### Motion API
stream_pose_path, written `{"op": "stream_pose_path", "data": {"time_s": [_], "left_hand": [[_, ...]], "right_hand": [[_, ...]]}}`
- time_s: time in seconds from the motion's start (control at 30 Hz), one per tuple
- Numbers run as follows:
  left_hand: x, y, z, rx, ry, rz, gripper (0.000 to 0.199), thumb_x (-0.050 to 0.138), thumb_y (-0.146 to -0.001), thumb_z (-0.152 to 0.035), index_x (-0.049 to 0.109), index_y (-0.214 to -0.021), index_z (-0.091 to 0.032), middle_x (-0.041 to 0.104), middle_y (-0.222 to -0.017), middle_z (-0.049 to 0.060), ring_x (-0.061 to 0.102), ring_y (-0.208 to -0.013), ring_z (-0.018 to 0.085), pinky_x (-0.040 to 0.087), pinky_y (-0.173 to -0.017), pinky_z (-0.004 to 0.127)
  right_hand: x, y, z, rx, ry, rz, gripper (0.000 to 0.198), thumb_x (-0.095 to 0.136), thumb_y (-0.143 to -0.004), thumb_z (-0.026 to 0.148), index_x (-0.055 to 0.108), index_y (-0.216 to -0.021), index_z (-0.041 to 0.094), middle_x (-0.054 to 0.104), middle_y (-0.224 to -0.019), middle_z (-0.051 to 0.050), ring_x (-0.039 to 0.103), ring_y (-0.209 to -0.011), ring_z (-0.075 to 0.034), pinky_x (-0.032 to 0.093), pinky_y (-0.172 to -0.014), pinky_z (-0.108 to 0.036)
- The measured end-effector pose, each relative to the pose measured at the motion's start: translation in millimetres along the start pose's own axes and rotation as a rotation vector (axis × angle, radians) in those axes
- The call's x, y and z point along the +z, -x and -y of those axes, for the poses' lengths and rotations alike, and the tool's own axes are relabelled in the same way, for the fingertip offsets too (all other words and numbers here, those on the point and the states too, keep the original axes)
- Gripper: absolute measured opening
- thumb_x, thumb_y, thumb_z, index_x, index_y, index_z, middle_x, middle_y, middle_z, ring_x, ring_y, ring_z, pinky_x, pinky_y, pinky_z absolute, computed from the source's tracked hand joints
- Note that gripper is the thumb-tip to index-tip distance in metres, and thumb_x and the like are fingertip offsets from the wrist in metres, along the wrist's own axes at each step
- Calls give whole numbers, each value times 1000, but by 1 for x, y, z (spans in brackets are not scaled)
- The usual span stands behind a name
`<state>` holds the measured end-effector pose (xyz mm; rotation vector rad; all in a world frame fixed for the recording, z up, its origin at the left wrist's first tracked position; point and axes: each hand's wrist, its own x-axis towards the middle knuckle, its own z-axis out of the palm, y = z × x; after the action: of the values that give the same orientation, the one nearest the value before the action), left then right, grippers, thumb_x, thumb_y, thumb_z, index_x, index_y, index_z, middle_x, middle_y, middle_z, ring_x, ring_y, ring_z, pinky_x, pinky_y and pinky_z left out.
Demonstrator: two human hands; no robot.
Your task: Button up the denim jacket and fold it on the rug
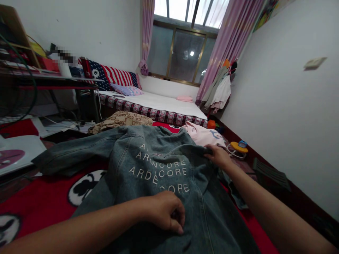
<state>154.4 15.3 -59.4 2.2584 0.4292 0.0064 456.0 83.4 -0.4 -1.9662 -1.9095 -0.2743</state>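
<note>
A blue-grey denim jacket point(161, 176) lies back side up with its sleeves spread, pale lettering across its back. Its left-hand sleeve point(79, 150) stretches out toward the low table side. My right hand point(219, 157) grips the jacket at the right shoulder, raising the cloth a little. Over the lower middle of the back is my left hand point(169, 211), fingers curled in toward the thumb. Whether cloth is caught in those fingers cannot be seen. The left forearm hides part of the jacket's lower half.
Under the jacket is a red blanket point(39, 197) with black-and-white round prints. A brown patterned cloth point(120, 120) and a pink garment point(203, 134) lie beyond it. Farther back stands a bed point(159, 100); a cluttered desk point(53, 82) is at left, a yellow stool point(238, 147) at right.
</note>
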Motion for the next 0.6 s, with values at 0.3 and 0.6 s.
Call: {"op": "stream_pose_path", "data": {"time_s": [0.3, 0.6], "left_hand": [[-73, 10, 9, -165, -310, -448, 39, 61, -87, -39, 66, -118, -17, 66, -119, 12, 61, -109, 26, 46, -94, 38], [-28, -12, 89, -300, -574, -465, 70, 43, -87, -67, 35, -148, -33, 17, -160, 11, 13, -147, 36, 10, -115, 59]], "right_hand": [[-13, 38, -39, 214, 363, 156, 26, 53, -74, 16, 75, -83, 24, 69, -98, -9, 66, -81, -27, 43, -60, -31], [10, -45, 28, 110, 204, 23, 36, 48, -90, 38, 67, -114, 20, 70, -112, -8, 63, -103, -24, 47, -79, -31]]}}
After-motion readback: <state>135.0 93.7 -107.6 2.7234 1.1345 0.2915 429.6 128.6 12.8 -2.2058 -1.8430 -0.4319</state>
